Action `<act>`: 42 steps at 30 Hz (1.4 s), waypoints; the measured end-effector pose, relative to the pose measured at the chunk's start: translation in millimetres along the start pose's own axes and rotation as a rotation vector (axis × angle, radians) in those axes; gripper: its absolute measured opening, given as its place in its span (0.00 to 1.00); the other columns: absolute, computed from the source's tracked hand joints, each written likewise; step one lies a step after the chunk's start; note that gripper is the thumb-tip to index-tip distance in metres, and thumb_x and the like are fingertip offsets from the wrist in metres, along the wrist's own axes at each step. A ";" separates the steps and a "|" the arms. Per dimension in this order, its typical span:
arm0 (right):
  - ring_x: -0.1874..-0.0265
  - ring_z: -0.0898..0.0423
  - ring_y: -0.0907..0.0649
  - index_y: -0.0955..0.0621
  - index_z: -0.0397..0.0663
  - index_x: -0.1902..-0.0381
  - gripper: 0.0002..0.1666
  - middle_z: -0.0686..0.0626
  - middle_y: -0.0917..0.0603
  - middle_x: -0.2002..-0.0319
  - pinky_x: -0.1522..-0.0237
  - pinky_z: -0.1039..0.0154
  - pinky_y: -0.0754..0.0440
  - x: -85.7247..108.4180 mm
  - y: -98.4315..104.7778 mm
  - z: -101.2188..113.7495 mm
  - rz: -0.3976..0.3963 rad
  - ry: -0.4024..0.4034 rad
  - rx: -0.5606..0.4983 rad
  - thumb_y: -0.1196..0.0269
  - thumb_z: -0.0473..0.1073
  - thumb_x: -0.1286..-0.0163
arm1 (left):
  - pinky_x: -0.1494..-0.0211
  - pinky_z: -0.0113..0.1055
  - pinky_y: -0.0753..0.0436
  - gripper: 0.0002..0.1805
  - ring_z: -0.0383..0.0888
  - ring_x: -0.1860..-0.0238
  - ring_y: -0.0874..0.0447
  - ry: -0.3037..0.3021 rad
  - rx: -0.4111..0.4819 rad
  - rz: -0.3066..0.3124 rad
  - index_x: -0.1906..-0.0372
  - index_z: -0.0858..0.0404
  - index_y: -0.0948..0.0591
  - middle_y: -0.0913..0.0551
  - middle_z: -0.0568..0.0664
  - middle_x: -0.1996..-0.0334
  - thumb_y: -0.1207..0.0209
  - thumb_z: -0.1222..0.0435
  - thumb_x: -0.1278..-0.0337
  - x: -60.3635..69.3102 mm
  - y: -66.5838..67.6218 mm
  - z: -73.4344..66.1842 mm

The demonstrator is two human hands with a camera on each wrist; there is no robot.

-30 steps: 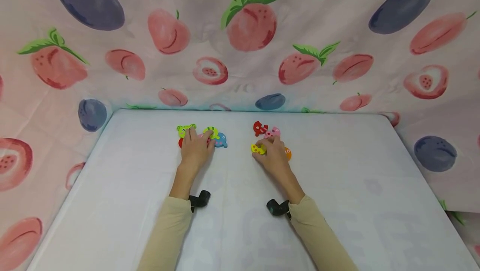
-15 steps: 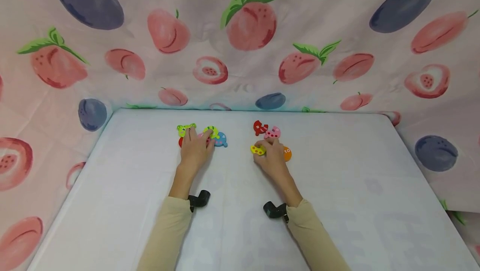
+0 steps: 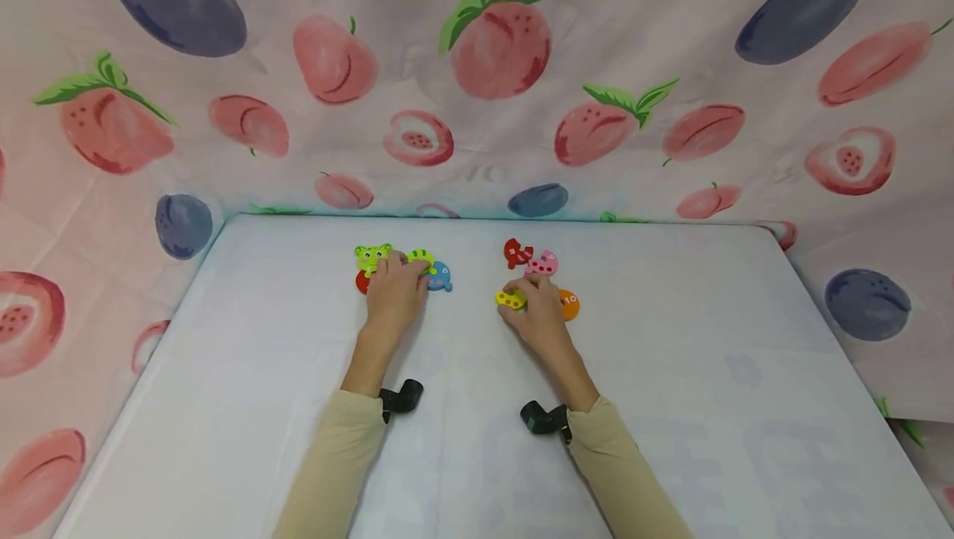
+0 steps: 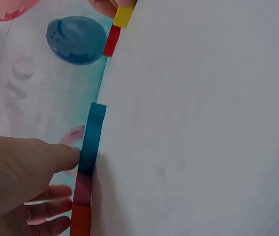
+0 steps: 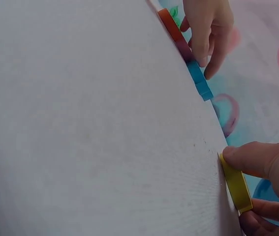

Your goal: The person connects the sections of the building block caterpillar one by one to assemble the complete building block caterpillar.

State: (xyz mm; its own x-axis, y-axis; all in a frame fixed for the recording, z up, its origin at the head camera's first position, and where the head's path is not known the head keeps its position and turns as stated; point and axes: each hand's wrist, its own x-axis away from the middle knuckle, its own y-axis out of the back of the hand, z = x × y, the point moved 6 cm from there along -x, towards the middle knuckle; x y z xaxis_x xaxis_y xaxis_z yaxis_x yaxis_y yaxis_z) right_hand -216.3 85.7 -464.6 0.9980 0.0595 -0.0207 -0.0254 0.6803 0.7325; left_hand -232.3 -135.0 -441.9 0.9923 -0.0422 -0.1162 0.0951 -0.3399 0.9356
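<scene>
1. Two hands work over flat toy pieces; the right hand (image 3: 538, 307) pinches the yellow spotted piece (image 3: 508, 299) endwise between thumb and fingers; it lies left of the orange piece marked 10 (image 3: 570, 305), nearer the person than the pink spotted piece (image 3: 544, 263).
2. The left hand (image 3: 393, 295) spans from the green animal piece (image 3: 372, 257) to the green striped piece (image 3: 423, 257), thumb apart from fingers; I cannot tell whether it pinches anything.
3. Uneven pressure on its ends could twist the yellow spotted piece free; a sideways left-hand nudge might scatter the blue piece (image 3: 441, 276).
4. White tabletop (image 3: 462, 440), faint lettering; fruit-print fabric (image 3: 507, 137) hangs behind.
</scene>
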 end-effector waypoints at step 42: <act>0.37 0.46 0.27 0.25 0.43 0.37 0.34 0.42 0.29 0.38 0.34 0.54 0.26 2.9 -17.4 25.4 0.076 0.075 -0.089 0.30 0.43 0.41 | 0.40 0.51 0.24 0.22 0.55 0.39 0.31 -0.081 -0.015 0.036 0.38 0.52 0.22 0.25 0.54 0.41 0.42 0.53 0.35 1.8 -2.9 -1.1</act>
State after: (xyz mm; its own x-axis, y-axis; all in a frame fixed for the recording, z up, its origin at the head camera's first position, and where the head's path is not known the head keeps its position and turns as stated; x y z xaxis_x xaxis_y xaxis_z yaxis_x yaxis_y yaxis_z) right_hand -211.5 55.4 -460.2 0.9859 0.1658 -0.0210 -0.1091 0.7339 0.6704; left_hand -230.7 -133.0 -444.5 0.9856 -0.1301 -0.1079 0.0608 -0.3225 0.9446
